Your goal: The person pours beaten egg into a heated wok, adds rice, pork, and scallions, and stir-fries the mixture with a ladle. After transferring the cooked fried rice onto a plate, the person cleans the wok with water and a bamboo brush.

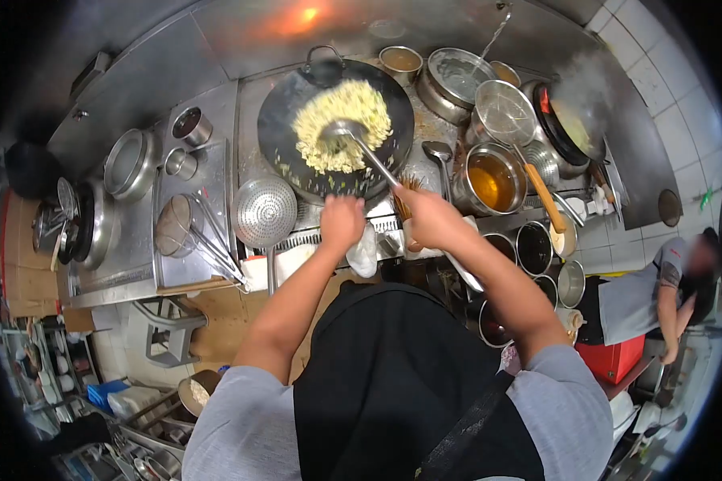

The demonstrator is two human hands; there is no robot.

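A black wok (271,120) sits on the stove, full of fried rice (369,104) with green bits in it. My right hand (427,218) is wrapped round the long handle of a metal ladle (345,131), whose bowl rests in the rice. At the wok's near edge my left hand (342,221) is closed, with a white cloth (363,253) hanging beside and below it. The hand covers the part of the rim that it grips. A perforated skimmer (265,212) lies just left of the wok.
Right of the wok are a spatula (439,152), a pot of amber liquid (493,180), a wood-handled strainer (505,112) and a water-filled pot (457,76). A steaming wok (573,132) stands farther right. Wire strainers (176,226) lie left. A co-worker (638,284) stands at far right.
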